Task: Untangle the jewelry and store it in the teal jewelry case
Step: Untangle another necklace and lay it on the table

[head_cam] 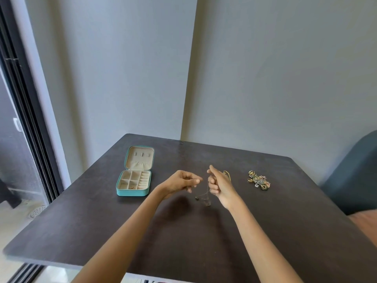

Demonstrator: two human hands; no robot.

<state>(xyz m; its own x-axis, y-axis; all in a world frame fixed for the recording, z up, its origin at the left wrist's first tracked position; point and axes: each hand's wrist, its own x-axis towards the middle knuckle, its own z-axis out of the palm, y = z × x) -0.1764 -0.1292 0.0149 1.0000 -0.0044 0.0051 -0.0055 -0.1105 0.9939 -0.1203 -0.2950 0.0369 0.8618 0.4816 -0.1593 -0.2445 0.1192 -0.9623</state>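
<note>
Currently both hands are pinching the thin chain (204, 196), dangling vertically right of the teal case (132, 193): right hand (219, 183) gripping its top, left hand (181, 182) alongside, equally near.

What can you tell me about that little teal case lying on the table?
The teal jewelry case lies open and flat on the dark table, left of both hands, touched by neither. Its shell looks like teal leatherette, lined in cream. The lid is folded back, showing small tabs and a gathered pocket. The base holds square compartments and ring rolls; something small and golden sits in a front compartment.
</note>
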